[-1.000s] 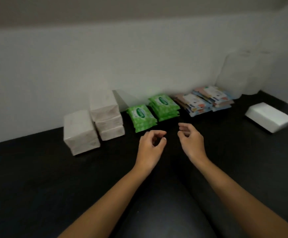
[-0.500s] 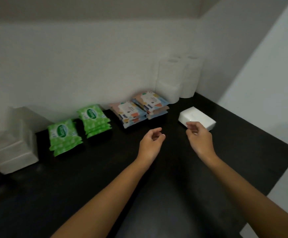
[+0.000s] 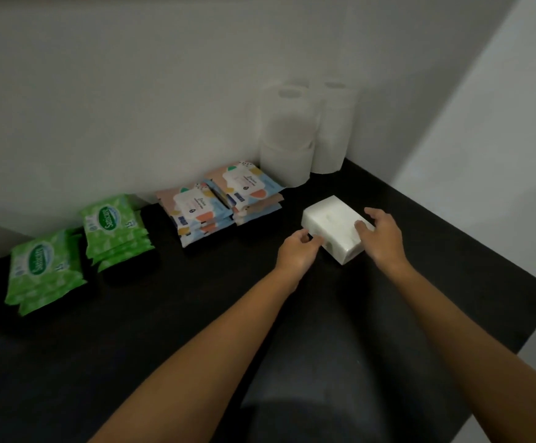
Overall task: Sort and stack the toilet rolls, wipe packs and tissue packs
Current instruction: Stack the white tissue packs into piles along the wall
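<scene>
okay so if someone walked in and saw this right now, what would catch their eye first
Probably the two hands closing on the lone white tissue pack at the right of the black counter: left hand at its near end, right hand over its top. Next, the bright green wipe packs stacked at left, then the toilet rolls in the corner.

Both hands close around a white tissue pack [image 3: 330,227] lying flat on the black table [image 3: 132,340]. The left hand [image 3: 297,254] touches its near-left end with curled fingers; the right hand [image 3: 383,239] lies over its right side, thumb on top. Just left of the grip sit two stacks of patterned wipe packs [image 3: 218,206], further left two stacks of green wipe packs [image 3: 78,247]. Behind the grip, against the wall, stand toilet rolls [image 3: 292,135].
</scene>
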